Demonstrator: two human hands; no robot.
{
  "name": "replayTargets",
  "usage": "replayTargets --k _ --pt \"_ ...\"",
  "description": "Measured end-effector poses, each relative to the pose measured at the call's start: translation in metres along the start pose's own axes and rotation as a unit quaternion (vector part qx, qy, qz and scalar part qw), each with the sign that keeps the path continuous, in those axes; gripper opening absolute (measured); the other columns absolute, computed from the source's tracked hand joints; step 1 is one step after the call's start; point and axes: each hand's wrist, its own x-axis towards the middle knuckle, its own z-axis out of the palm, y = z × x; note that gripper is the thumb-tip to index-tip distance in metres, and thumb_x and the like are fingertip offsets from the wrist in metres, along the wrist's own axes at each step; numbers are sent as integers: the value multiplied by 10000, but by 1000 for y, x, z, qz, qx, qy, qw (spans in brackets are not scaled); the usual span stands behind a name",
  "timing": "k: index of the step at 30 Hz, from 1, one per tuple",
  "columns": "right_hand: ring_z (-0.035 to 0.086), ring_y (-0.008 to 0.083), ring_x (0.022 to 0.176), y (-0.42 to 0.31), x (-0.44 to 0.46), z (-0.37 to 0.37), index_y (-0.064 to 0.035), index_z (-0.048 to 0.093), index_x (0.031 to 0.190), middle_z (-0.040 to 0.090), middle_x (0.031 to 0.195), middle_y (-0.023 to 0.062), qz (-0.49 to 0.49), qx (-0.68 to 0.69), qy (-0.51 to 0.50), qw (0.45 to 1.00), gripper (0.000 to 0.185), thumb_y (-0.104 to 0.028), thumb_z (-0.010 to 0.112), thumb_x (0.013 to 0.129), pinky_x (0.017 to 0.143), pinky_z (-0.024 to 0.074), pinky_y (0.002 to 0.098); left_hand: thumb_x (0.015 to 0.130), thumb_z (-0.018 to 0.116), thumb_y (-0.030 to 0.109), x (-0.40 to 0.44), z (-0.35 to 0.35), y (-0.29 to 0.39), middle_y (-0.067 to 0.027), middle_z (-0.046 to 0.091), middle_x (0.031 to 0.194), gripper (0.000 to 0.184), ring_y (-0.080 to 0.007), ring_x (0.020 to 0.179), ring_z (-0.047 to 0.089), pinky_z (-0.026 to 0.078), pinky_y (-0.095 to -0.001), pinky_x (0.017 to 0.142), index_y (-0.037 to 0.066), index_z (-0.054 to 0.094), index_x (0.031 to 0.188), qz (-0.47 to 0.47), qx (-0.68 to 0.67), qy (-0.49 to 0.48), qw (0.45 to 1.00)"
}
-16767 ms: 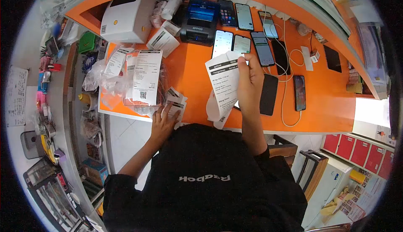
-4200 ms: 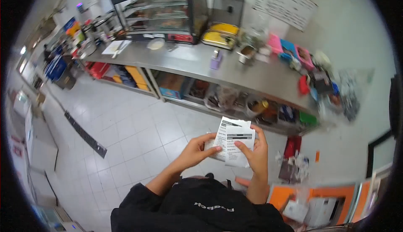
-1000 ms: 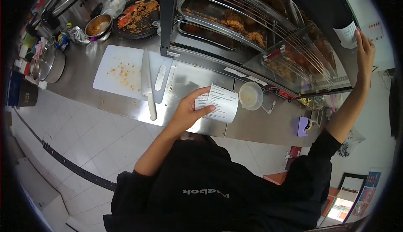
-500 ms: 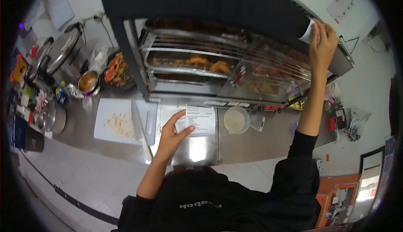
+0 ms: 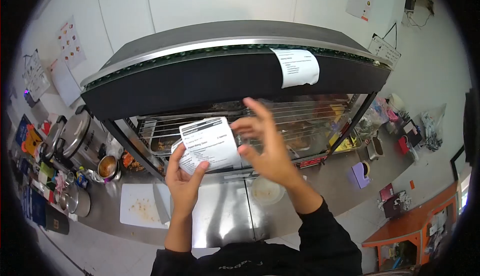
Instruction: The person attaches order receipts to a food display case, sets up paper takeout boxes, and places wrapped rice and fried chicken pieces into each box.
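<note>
My left hand (image 5: 184, 190) pinches several printed paper receipts (image 5: 211, 148) between thumb and fingers, held up in front of the glass display cabinet (image 5: 190, 87). Just right of them is my right hand (image 5: 274, 158), fingers spread and slightly blurred, with nothing in it. Its fingertips are close to the receipts' right edge; whether they touch I cannot tell. Another receipt (image 5: 300, 69) hangs from the cabinet's top edge over the black band, curling at its lower end. Wire racks (image 5: 200, 121) with trays of food show inside the cabinet, partly hidden by my hands.
A white cutting board (image 5: 140, 203) with crumbs and a knife (image 5: 161, 203) lies on the steel counter (image 5: 220, 221). A plastic measuring jug (image 5: 266, 192) stands below my right hand. Pots (image 5: 77, 136) crowd the left; a purple tape dispenser (image 5: 360, 175) is on the right.
My right hand has let go of the receipt at the cabinet's top edge and come down beside the held receipts. My left hand has raised its receipts. The view has tilted up.
</note>
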Motion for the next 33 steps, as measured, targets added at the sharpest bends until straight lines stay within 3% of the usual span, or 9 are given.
replayTargets --k 4,7,16,20,23,25,29,32,33 --pt "628 230 1009 3 17 11 -58 401 1353 645 1060 156 -5 191 41 981 584 -65 662 830 848 491 321 811 634 -55 19 28 7 -147 506 1235 520 -197 1129 513 429 -309 955 -50 423 1287 34 81 -28 996" --pt "583 159 1030 9 50 3 16 523 1236 619 1120 159 -194 51 132 971 425 77 611 825 879 469 264 858 596 -2 36 36 14 -147 496 1262 458 -189 1127 512 423 -292 948 -36 450 1290 110 158 37 981" --pt "597 119 846 10 100 -24 -4 608 1149 664 1028 146 -69 -24 127 989 371 -151 689 818 751 467 243 837 633 59 116 32 39 -134 441 1333 548 -208 1200 448 346 -314 1010 15 417 1339 225 228 43 946" --pt "622 344 909 -1 95 -23 53 607 1055 633 967 199 -113 -91 162 976 300 -128 644 819 814 480 400 800 656 37 130 18 39 -134 448 1318 603 -216 1200 449 358 -319 1001 50 417 1353 182 262 -6 948" --pt "601 344 870 -31 91 -23 44 618 988 586 964 166 19 -239 123 963 275 -174 645 821 743 492 439 780 648 5 131 15 49 -136 471 1266 622 -207 1183 458 366 -319 994 51 415 1356 152 280 -32 947" --pt "557 316 853 -26 93 -13 -18 635 1020 541 973 140 -34 -328 188 925 268 -212 632 835 676 478 421 812 653 83 134 11 50 -138 493 1211 549 -199 1105 494 398 -308 944 71 460 1326 162 296 -46 940" --pt "475 277 879 -12 100 3 -27 641 975 496 1023 108 -145 -450 250 845 258 -235 631 822 633 446 369 891 591 300 134 15 61 -154 487 1208 363 -237 1018 480 381 -333 897 100 581 1193 173 536 64 824" --pt "464 223 868 -8 103 10 -38 644 908 528 973 51 -176 -503 256 807 264 -271 648 783 648 373 334 908 560 298 140 14 55 -151 472 1230 312 -287 1071 460 334 -378 951 79 594 1128 350 668 115 646" --pt "465 221 865 -6 103 10 -47 640 917 531 961 46 -186 -507 260 801 262 -272 645 784 651 370 341 918 538 289 145 13 54 -134 502 1194 275 -307 1091 451 288 -402 979 70 585 1078 370 645 100 661"
